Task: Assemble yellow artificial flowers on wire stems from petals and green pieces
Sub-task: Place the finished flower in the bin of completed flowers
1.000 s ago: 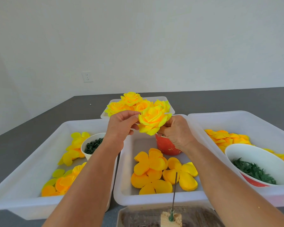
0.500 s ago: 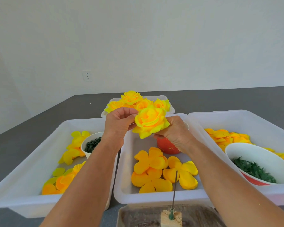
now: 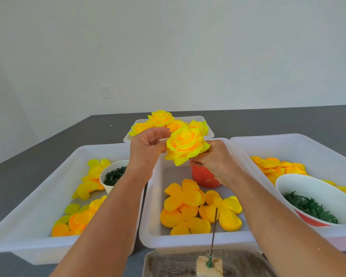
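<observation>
White wall behind a grey bench [image 3: 288, 120] of petal trays; left hand [image 3: 146, 148] and right hand [image 3: 216, 158] both pinch a yellow rose [image 3: 185, 145] with curled fingers.

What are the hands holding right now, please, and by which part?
A yellow artificial flower: the right hand grips it from beneath, and the left hand pinches its outer petals.

Yellow bloom turned to face the camera

Held between the left hand [image 3: 146, 148] and the right hand [image 3: 216, 160], the yellow flower [image 3: 185, 145] has tipped from a side-on tilt a second ago, its layered centre now showing openly, while the left thumb and fingertips have shifted along its edge petals.
</observation>
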